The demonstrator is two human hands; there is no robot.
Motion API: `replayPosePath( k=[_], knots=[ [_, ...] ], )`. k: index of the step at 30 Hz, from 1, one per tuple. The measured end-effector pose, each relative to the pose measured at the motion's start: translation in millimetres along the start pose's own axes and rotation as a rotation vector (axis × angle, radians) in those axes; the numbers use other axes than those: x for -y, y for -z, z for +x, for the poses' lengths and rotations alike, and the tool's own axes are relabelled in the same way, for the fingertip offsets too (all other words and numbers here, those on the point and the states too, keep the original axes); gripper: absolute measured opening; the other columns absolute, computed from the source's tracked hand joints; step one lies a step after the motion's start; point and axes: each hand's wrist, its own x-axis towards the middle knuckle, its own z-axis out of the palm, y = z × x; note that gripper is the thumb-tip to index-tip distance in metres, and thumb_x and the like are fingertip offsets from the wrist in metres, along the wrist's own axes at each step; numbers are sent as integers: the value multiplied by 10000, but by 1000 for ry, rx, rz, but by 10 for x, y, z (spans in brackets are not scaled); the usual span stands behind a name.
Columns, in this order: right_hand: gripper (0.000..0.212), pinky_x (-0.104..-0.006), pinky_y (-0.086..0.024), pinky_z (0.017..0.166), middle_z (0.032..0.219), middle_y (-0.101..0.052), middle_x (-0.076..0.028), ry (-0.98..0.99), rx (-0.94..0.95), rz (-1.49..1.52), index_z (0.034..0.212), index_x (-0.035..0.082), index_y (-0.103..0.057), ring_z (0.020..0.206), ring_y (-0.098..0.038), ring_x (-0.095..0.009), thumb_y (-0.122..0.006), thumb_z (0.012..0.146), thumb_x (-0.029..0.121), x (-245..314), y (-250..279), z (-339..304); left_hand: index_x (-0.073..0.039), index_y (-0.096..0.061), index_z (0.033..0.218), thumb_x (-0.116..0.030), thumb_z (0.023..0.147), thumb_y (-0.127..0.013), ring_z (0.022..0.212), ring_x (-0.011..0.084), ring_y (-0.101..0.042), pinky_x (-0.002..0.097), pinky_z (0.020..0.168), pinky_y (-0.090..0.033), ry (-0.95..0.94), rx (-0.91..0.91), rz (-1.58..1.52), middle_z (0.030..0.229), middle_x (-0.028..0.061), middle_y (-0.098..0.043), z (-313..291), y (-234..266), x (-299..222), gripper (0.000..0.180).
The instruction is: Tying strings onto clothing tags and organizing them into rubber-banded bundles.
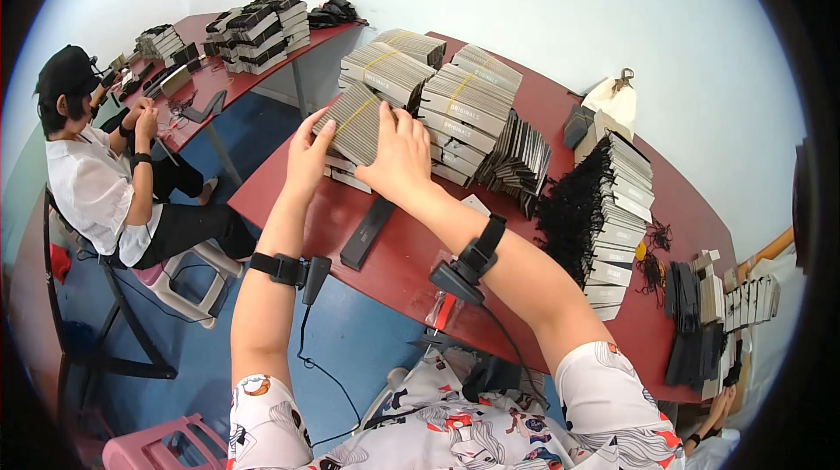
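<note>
Between my two hands is a bundle of grey cards (352, 122), bound with a yellow band. My left hand (308, 153) grips its left side, fingers closed round the edge. The fingers of my right hand (401, 150) wrap over its right side. The bundle is tilted and rests on or just above other card stacks at the table's far left; I cannot tell which. Right behind it stand more banded card stacks (385, 69), and to the right a taller pile (459, 115). A dark narrow bar-shaped piece (367, 232) lies on the red table just nearer than my hands.
The red table (516, 317) carries a long row of pale cards (619, 242) with black strings (573, 216), and dark stacks (687, 321) at the right. A seated co-worker (96, 155) is at another table on the left. A pink stool (166, 444) stands at lower left.
</note>
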Motion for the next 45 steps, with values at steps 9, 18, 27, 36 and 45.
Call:
replayPosePath(
  k=[9,18,27,36,45],
  knots=[
    [792,-446,-384,1079,1320,-495,-215,280,48,-60,1319,13,-555,1240,-452,-374,-797,623,304,-22,-175,247,-28,-613,1248,-296,973,-607,945,145,-604,283,872,-471,-82,-205,564,1050,75,-675,226,377,520,384],
    [695,-442,-341,1126,1387,-518,-211,357,86,38,1320,44,-584,1292,-456,-363,-727,729,381,-91,-226,248,-11,-631,1148,-300,1018,-556,880,87,-562,241,797,-451,-44,-267,207,994,37,-649,231,373,521,325],
    [673,-481,-290,1154,1434,-478,-227,414,-29,2,1382,37,-508,1356,-416,-370,-662,857,429,-191,-326,145,-79,-594,1204,-422,1011,-518,649,107,-577,250,550,-460,170,-192,-89,890,23,-623,177,259,365,401],
    [604,-478,-295,1159,1455,-462,-202,410,-29,71,1396,35,-484,1377,-399,-355,-606,921,387,-274,-295,41,-100,-557,1189,-535,1003,-456,594,122,-566,269,498,-467,169,-175,-11,829,31,-602,215,164,365,484],
    [530,-517,-287,1152,1420,-481,-193,549,305,167,1314,40,-545,1376,-391,-370,-664,867,299,-325,950,-1161,13,-503,1333,-384,1008,-532,1254,203,-471,322,1081,-335,-16,-418,208,1319,114,-534,-294,240,-55,514]
  ],
)
